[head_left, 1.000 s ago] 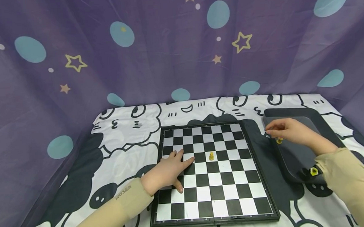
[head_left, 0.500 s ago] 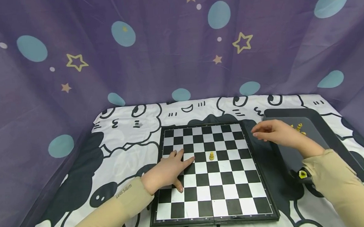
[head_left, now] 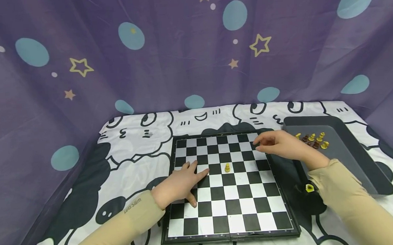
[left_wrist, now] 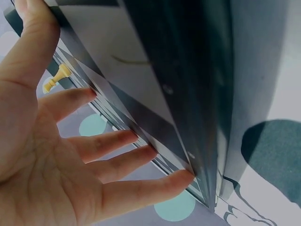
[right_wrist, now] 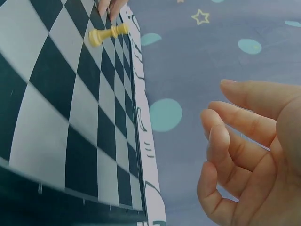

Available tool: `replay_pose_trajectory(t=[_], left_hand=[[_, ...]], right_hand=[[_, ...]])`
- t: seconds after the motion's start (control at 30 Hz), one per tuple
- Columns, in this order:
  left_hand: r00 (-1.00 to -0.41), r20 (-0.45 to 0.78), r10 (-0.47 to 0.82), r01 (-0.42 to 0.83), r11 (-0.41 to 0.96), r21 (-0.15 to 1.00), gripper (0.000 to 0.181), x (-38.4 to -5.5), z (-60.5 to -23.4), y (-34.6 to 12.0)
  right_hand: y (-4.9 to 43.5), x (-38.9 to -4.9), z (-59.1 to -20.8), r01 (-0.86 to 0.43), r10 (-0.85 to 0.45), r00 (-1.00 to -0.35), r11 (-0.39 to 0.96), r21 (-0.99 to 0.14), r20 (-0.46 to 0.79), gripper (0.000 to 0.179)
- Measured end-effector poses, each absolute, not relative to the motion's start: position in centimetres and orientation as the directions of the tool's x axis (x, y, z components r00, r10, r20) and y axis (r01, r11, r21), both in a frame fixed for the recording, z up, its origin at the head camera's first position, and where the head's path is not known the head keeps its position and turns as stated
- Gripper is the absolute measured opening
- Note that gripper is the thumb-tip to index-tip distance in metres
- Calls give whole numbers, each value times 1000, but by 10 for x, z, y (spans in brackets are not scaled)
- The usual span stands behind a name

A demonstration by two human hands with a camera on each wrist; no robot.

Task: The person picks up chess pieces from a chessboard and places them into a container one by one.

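A black-and-white chessboard [head_left: 233, 210] lies flat on the cloth, with one yellow chess piece [head_left: 227, 168] upright near its middle. My left hand [head_left: 181, 185] rests on the board's left side, fingers spread; its fingertips touch the squares in the left wrist view. Over the board's right edge hovers my right hand [head_left: 280, 145]. In the right wrist view, that hand's fingers are loosely bent with nothing between them, apart from the yellow piece.
Right of the board, partly behind my right forearm, stands a dark grey tray [head_left: 359, 166]. Several yellow and dark brown chess pieces [head_left: 316, 143] are in it. A white cartoon-print cloth [head_left: 139, 169] covers the surface; a purple curtain [head_left: 167, 65] hangs behind.
My right hand has moved left from over the tray to the board's right edge, uncovering the pieces in the tray. My left hand and the yellow piece on the board have stayed put.
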State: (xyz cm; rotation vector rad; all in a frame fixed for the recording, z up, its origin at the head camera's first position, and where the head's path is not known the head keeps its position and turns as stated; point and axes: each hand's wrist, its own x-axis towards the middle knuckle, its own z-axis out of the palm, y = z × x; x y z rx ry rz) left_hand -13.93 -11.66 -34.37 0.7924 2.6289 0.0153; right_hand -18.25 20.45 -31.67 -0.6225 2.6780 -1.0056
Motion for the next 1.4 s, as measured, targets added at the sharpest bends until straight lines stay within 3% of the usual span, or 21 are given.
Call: replay_pose_trajectory(t=[0.47,0.83,1.4], left_hand=[[-766,-363,531,531,841,109,105,-142,-347,-117],[-777,-378,503,515,854,77,104,-142,-346,-114],[-770,-358,528,537,839,82,105,-142,-348,-116]], right_hand=[[166,-190,-327,-390,-568,-821,631,-671,-56,29],[145,-193,-343,-355,-598,-788,637,-685,-147,26],[132,-195,-356,-318,-638,-746,593,-740,-191,24]])
